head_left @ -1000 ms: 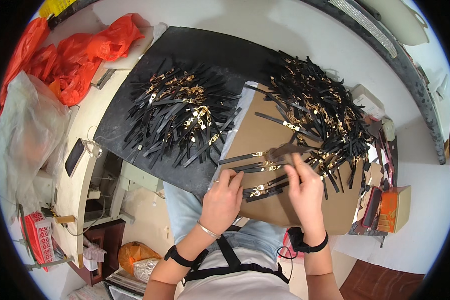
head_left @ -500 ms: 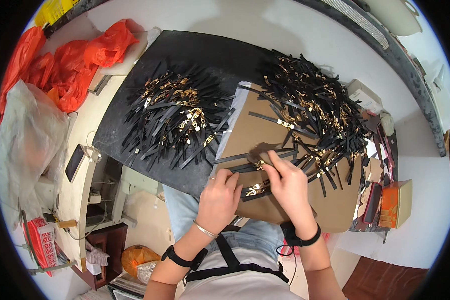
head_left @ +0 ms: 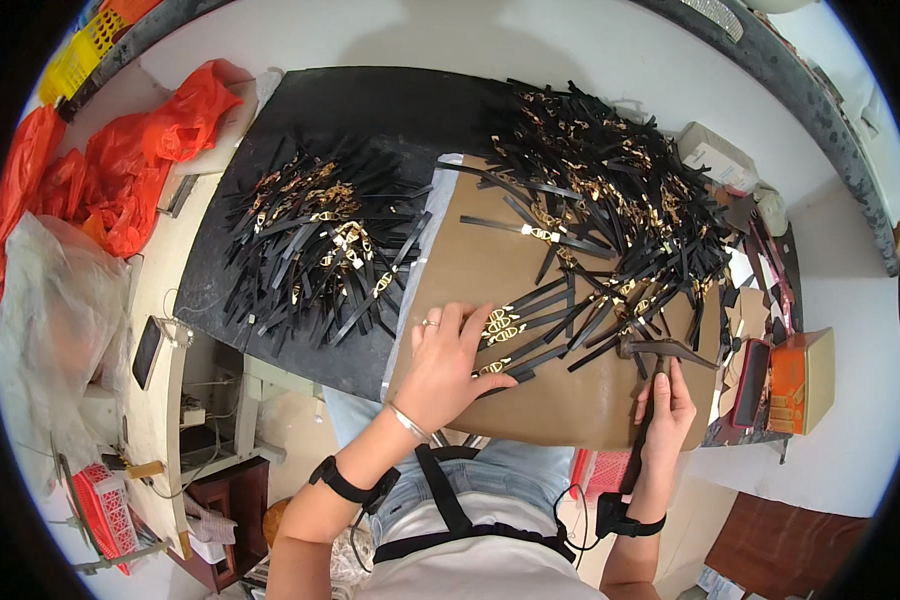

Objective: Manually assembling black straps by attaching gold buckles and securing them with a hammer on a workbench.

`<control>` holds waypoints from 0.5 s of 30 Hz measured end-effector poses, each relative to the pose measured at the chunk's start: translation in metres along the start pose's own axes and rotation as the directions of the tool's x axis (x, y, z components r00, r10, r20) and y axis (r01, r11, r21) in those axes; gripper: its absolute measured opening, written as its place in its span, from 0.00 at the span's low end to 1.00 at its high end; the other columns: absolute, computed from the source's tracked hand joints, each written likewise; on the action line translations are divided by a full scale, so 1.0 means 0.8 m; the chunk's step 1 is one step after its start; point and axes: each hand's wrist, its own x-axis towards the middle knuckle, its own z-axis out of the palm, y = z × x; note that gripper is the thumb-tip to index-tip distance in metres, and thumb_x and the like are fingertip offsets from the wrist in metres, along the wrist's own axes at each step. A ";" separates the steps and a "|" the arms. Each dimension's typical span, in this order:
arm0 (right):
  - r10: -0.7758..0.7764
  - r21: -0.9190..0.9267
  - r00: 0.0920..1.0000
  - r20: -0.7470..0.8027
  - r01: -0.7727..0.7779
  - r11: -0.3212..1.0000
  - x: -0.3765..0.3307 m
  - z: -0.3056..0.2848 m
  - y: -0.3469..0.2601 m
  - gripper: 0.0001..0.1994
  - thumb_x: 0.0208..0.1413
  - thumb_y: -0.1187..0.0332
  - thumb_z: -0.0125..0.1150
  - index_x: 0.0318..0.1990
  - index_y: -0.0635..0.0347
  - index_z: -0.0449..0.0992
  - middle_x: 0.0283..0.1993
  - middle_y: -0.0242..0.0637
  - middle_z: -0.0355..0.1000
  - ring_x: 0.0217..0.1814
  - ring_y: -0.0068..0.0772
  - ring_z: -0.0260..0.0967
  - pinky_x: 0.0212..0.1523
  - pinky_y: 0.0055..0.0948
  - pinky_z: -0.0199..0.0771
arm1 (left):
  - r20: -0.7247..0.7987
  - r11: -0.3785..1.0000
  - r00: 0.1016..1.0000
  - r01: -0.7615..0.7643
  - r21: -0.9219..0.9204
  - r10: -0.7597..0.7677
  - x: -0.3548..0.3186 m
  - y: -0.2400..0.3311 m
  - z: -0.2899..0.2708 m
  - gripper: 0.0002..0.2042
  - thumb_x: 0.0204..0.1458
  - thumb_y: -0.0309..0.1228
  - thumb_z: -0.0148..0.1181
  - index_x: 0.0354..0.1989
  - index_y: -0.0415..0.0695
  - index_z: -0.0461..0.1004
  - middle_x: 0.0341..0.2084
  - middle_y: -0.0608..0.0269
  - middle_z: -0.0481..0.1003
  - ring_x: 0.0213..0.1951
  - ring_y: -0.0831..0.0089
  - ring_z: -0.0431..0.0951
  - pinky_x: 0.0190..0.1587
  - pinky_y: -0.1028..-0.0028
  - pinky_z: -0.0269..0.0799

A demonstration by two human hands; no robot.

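My left hand lies over the left ends of several black straps with gold buckles, its thumb stretched out apart from the fingers. These straps are side by side on a brown board. To the right, my right hand is closed around the dark handle of a hammer. The metal head is above the board's right part, close to more loose straps. A large heap of buckled black straps covers the board's far right, and a smaller pile of straps lies at the left.
Beneath the board is a black table top. An orange tin and a phone stand at the right edge by scraps. A white box sits at the back right. At left are red plastic bags and another phone.
My right hand has moved right, away from the left hand, and the hammer now shows plainly in it. My left hand's thumb has spread over the strap row. The whole view has shifted slightly.
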 end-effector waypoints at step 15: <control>0.145 0.242 0.987 0.064 -0.157 0.958 0.009 -0.007 0.010 0.24 0.71 0.63 0.51 0.69 0.65 0.62 0.25 0.33 0.70 0.17 0.21 0.64 0.18 0.21 0.68 | 0.135 0.999 0.991 -0.016 0.044 0.010 0.034 0.006 0.014 0.17 0.44 0.27 0.64 0.44 0.39 0.69 0.38 0.48 0.71 0.41 0.47 0.74 0.48 0.59 0.73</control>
